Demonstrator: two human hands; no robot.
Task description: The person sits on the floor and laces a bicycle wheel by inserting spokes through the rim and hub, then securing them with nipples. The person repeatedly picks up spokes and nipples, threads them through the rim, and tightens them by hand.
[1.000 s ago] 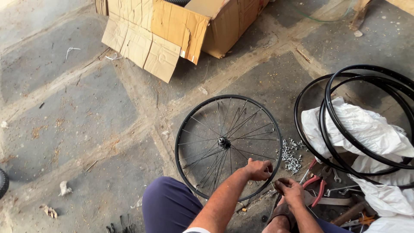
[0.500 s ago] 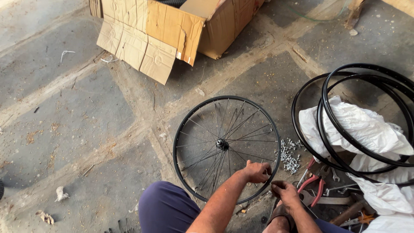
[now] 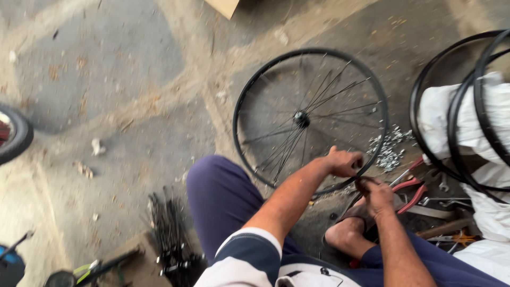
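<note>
A black spoked bicycle wheel (image 3: 311,119) lies flat on the stone floor in front of me. My left hand (image 3: 344,162) grips its near rim, fingers curled over the edge. Just right of it, my right hand (image 3: 378,195) is closed at the same part of the rim, pinching something too small to make out. A pile of small silver spoke nipples (image 3: 390,149) lies right beside the wheel.
Red-handled pliers (image 3: 411,188) and other tools lie by my right hand. Several black rims (image 3: 451,106) rest on white cloth (image 3: 496,165) at right. A bundle of black spokes (image 3: 170,234) sits by my left knee. A tyre (image 3: 13,135) pokes in at the left edge.
The view has dropped and closed in on the wheel, so the cardboard box is almost out of frame. Both hands stay at the near rim.
</note>
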